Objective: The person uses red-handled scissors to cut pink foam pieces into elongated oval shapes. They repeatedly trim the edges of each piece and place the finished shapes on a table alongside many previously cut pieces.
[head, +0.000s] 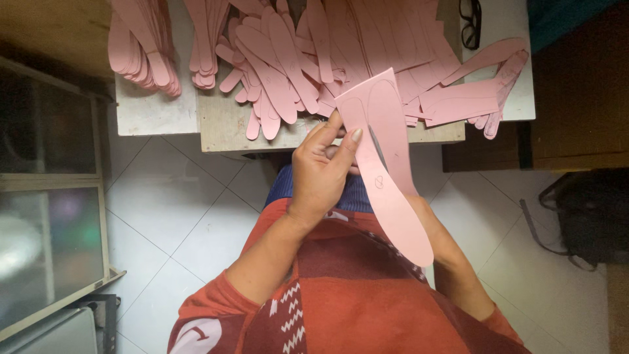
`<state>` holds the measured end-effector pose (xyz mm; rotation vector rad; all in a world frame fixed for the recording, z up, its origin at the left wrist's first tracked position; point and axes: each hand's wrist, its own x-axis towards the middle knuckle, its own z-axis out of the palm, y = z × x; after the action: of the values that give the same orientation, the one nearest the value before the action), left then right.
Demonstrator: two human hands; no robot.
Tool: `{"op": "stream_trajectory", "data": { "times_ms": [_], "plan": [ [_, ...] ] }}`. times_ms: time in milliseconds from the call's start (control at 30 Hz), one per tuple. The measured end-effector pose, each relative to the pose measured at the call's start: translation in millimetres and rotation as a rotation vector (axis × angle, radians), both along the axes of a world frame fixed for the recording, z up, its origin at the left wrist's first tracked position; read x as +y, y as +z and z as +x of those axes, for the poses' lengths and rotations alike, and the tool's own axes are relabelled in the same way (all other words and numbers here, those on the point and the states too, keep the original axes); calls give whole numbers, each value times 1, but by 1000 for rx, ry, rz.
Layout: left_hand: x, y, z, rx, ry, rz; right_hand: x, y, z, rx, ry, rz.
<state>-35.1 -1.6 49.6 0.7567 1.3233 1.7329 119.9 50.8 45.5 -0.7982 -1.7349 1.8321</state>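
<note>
pinching 1 pink sole-shaped sheet (386,170), left hand (324,170) grips its edge; right hand hides behind it, grip unclear; i see pink cutouts (288,59) on worktop (223,124).

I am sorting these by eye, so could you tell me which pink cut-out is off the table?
The long pink sole-shaped piece with pen lines, held up in the left hand; the others lie heaped on the table.

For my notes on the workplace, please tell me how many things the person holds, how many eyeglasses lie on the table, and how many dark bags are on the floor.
Pink sheet with pencil outline, held in the left hand: 1
Eyeglasses: 1
Dark bag: 1
Total: 3
</note>
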Motion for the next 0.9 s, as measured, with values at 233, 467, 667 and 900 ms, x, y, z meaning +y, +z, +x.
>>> {"op": "stream_trajectory", "data": {
  "times_ms": [233,467,667,900],
  "plan": [
    [-7,10,-10,66,-105,-33,-24,-26,80,-314,284,-159],
    [-19,21,6,42,-208,-35,-8,-1,43,-104,288,163],
    [-20,22,2,60,-251,-43,-19,14,25,-278,165,264],
    [-21,20,4,8,-273,-2,-23,17,20,-149,113,133]
  ]
}}
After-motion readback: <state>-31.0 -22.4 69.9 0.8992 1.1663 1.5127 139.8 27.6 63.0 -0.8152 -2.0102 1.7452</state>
